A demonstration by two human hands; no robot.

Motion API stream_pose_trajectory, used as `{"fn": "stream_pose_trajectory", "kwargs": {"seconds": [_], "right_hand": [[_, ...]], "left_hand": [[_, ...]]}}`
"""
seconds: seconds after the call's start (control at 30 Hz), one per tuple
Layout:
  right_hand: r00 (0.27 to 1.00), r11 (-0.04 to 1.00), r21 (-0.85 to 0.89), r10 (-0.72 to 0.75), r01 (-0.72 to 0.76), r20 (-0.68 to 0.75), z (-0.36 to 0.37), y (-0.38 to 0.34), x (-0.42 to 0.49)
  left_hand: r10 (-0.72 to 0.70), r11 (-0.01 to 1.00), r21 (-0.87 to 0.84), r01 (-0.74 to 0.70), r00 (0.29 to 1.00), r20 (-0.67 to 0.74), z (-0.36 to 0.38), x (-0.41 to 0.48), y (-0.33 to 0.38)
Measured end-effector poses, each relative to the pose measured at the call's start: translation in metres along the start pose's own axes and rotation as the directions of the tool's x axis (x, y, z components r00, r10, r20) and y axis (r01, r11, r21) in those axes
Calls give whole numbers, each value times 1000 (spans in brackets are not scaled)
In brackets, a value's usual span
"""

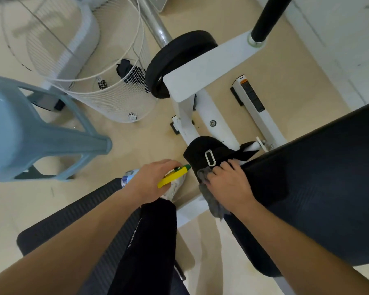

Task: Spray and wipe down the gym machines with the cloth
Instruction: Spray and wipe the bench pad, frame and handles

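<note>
- The right grip (228,182), a bare hand, is curled down over a crumpled grey cloth (211,199). It bunches the cloth against the near end of the long black machine pad (317,177), and the cloth's loose tail hangs off the pad's edge below the wrist.
- The left grip (151,179) is clenched round a spray bottle with a yellow trigger and green nozzle (173,176). The nozzle points at the cloth and sits just beside the right knuckles. Whether a finger is on the trigger cannot be told.
- At the right fingertips sits a rounded black cushion with a white metal buckle (202,154) and a webbing strap, close against the pad's end.
- Progress, as a judgement: this is mid-job, with spray and cloth both at work on this one corner. No wet sheen or streaks can be made out on the pad, so how much is already wiped cannot be told. The rest of the pad's length and the frame look left to do.
- Textures: the pad is matte and finely ribbed, like vinyl, with soft rounded edges. The cloth is thin, fuzzy and limp. The bottle is hard glossy plastic with a blue-and-white label.
- Farther out are a white painted steel frame (200,75) and a black weight plate (175,58) on a chrome bar.
- At the edges are a white wire-caged fan (90,60), a pale blue plastic chair (19,128) and a black ribbed floor mat (73,220) on beige flooring.
</note>
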State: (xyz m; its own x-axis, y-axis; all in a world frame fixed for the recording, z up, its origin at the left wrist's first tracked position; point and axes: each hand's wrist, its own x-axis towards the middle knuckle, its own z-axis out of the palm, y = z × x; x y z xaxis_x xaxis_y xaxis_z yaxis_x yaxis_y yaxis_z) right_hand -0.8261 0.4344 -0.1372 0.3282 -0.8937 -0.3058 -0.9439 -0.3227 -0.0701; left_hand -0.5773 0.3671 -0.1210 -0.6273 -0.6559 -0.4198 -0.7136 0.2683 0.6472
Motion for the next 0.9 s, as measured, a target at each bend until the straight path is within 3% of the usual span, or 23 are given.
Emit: {"fn": "stream_pose_trajectory", "kwargs": {"seconds": [0.07,0.1,0.2,0.3,0.37,0.43,0.5,0.53,0.57,0.6,0.67,0.73,0.8,0.83,0.9], "right_hand": [[990,990,34,138,-137,-33,-8,4,3],[990,990,29,137,-137,-13,-8,0,-1],[978,999,-22,-35,40,204,1,-27,-17],[868,949,-148,-182,278,461,8,-44,-38],[840,944,-111,-219,311,497,4,-45,-51],[878,978,11,-190,206,439,-2,-42,-71],[934,967,251,-57,-36,353,-16,-36,-96],[953,884,425,69,-195,294,-26,-29,-114],[943,728,605,190,-321,272,-33,-24,-123],[914,507,766,299,-395,273,-41,-18,-138],[815,80,915,490,-396,310,-57,-6,-168],[692,-244,926,615,-288,377,-66,4,-198],[590,-562,825,647,-60,483,-72,11,-230],[568,-685,726,624,68,536,-73,15,-247],[562,-815,525,562,247,608,-77,20,-282]], "left_hand": [[11,1000,-18,-11,1000,-15,-3,4,6],[19,1000,-22,-19,1000,-20,-4,5,10],[10,999,-30,-12,999,-48,-9,5,21],[-6,999,-33,4,998,-65,-14,2,34],[1,1000,-23,-2,998,-68,-16,-1,43],[25,1000,-2,-25,998,-51,-17,-5,58],[58,998,19,-58,998,-35,-14,-7,76],[74,997,24,-74,997,-30,-11,-9,88],[72,997,22,-71,997,-37,-9,-10,94],[75,997,26,-74,996,-37,-6,-12,104],[85,995,45,-83,996,-31,5,-15,131],[109,993,54,-107,993,-42,17,-20,161],[141,989,60,-138,989,-38,29,-25,193],[163,985,63,-161,986,-31,37,-27,209],[208,976,62,-208,978,3,52,-29,239]]}}
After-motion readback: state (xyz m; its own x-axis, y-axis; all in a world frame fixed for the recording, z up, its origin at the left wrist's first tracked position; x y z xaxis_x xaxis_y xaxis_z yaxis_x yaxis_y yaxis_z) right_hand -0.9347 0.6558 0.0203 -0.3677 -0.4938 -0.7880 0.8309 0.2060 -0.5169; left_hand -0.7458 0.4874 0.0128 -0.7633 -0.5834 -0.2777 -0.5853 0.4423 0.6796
